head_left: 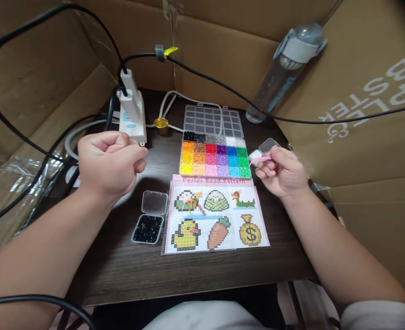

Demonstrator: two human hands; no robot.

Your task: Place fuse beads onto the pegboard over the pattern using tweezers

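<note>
My left hand (108, 164) hovers above the dark wooden table (127, 270), fingers curled into a loose fist with thumb pressed to forefinger; what it pinches, if anything, is too small to see. My right hand (281, 172) is closed on thin pink tweezers (260, 159), their tip pointing left at the right edge of the open bead box (215, 158) with its many coloured compartments. Below the box lies a pink Perler Bead Pattern sheet (216, 214) showing a duck, a carrot, a money bag and other figures. A small open case of black beads (148, 228) sits left of the sheet.
A white power strip (132, 110) with black cables (24, 137) stands at the back left. A small gold cap (161, 125) and a grey water bottle (285, 68) are at the back. A small dark device (268, 145) lies by my right hand. Cardboard walls (223, 50) surround the table.
</note>
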